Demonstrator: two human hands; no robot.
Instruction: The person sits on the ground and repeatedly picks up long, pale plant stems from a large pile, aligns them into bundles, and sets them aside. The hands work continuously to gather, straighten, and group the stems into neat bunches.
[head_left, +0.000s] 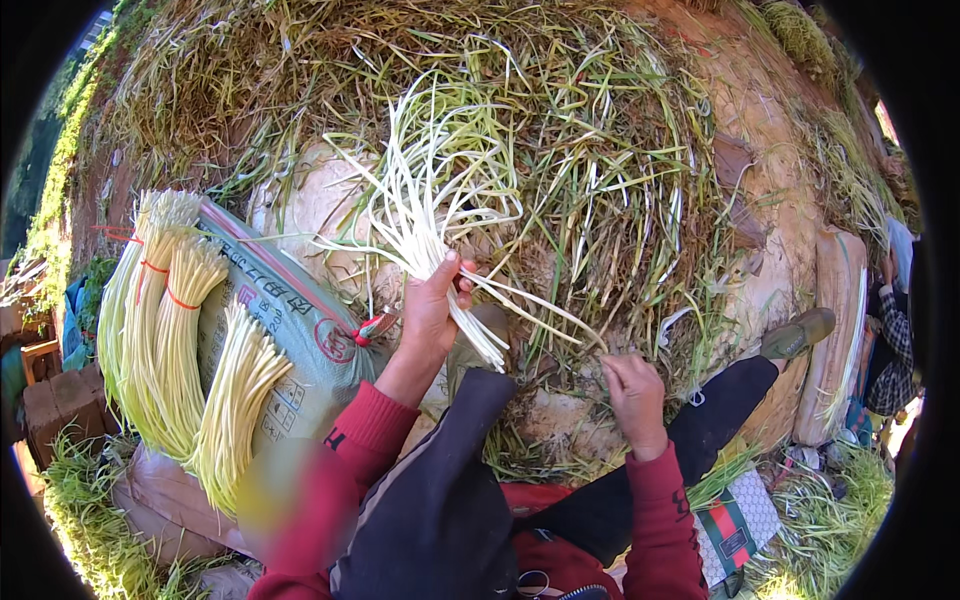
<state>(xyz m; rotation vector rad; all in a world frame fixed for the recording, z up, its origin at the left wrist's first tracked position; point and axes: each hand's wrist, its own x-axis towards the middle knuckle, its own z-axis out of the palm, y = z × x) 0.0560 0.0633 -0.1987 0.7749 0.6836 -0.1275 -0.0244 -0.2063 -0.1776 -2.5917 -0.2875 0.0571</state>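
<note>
My left hand (435, 304) is closed around a loose bundle of long pale stalks (427, 225), perhaps garlic chives or garlic shoots. Their whitish ends stick out below the fist, while the greener parts curl away above it. To the right and lower, my right hand (630, 390) pinches the tip of a thin stalk (559, 311) that stretches across from the bundle. Left of my hands, bundles tied with red bands (184, 281) lie on a printed woven sack (292, 315). A smaller bunch (244, 375) rests beside them, with no band visible on it.
Ahead spreads a heap of discarded green and brown leaves (600, 150). More greens lie at the lower left (97, 510) and lower right (840, 517), near a patterned bag (739, 525). At the far right, another person's plaid sleeve (894, 330) shows beside a long wrapped bundle (829, 337).
</note>
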